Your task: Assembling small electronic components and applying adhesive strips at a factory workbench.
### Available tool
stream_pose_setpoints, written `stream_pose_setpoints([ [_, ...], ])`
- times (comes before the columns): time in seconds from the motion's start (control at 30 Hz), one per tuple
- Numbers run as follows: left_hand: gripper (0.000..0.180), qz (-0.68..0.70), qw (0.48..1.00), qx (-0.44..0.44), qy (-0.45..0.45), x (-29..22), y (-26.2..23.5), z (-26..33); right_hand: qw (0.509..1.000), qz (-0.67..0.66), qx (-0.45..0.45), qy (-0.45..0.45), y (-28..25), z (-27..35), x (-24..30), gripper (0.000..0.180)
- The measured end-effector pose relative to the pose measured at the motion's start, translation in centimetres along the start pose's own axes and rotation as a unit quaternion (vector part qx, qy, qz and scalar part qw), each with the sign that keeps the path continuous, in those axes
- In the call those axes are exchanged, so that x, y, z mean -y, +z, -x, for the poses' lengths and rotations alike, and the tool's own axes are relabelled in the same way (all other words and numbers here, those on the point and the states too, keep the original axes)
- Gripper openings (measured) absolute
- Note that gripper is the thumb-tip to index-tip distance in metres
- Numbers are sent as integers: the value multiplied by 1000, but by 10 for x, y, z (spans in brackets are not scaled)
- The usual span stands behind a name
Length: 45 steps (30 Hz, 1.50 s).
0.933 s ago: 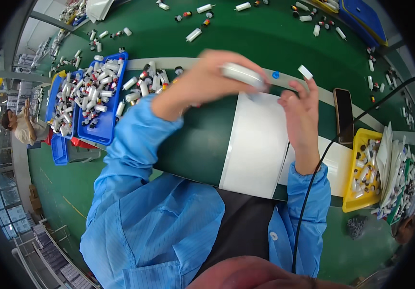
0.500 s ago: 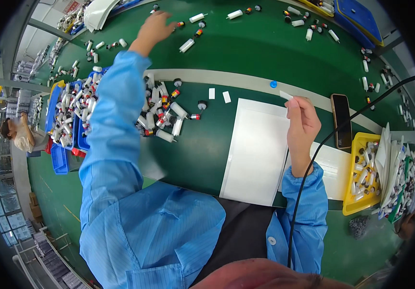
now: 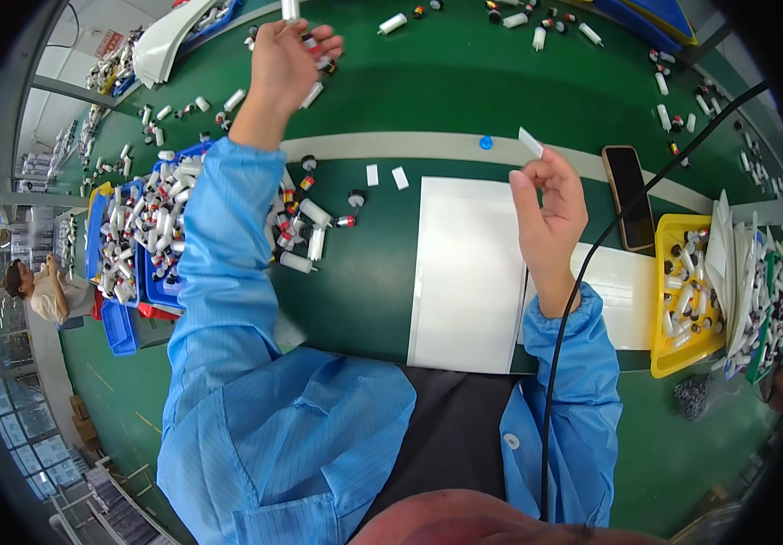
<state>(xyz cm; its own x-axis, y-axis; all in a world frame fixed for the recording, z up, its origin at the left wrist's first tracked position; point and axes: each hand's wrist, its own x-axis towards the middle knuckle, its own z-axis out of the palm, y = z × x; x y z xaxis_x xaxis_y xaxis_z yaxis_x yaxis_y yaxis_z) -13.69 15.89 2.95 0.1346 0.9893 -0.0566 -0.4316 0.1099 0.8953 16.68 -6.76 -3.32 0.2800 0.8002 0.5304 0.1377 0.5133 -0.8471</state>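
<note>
- Reaching far beyond the upper left of a flat white sheet (image 3: 464,282), the left hand (image 3: 284,73) has its fingers partly curled; small red, yellow and black parts show at the fingertips, but whether it grips them cannot be told.
- The right hand (image 3: 550,213), over the upper right edge of the white sheet, is loosely curled and holds a small white card (image 3: 530,143) tilted upward at its fingers.
- Two more small white cards (image 3: 372,175) lie left of the sheet's upper left corner, side by side and apart.
- Farther left of the sheet is a loose pile of white cylinders (image 3: 316,213) with black, red and yellow parts among them, partly hidden by the left sleeve.
- Beyond that, at the far left of the sheet, a blue tray (image 3: 157,289) is heaped with similar pieces.
- Just above the sheet's top edge sits a small blue cap (image 3: 486,143).
- To the sheet's right, a dark-screened phone (image 3: 628,195) and a yellow bin (image 3: 673,365) of cylinders rest on the green tabletop (image 3: 346,300).
</note>
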Motion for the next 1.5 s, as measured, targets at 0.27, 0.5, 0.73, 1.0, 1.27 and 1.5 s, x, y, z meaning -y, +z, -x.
stream_pose_setpoints([
  [0.27,33,317,875,257,-259,94,119,143,988,106,-15,-107,26,6,10,62],
  [0.5,28,25,965,233,-117,106,129,147,982,135,-42,-121,15,9,0,50],
  [0.73,45,-142,955,258,-19,97,123,142,925,268,-34,-266,8,-1,-4,51],
  [1.0,41,-92,967,236,-15,104,125,144,958,207,-4,-196,9,1,-4,44],
  [1.27,37,-116,968,221,19,103,125,140,981,-175,3,85,1,-7,14,11],
  [1.5,38,-137,965,221,43,112,125,145,991,-81,-12,109,12,-4,11,14],
])
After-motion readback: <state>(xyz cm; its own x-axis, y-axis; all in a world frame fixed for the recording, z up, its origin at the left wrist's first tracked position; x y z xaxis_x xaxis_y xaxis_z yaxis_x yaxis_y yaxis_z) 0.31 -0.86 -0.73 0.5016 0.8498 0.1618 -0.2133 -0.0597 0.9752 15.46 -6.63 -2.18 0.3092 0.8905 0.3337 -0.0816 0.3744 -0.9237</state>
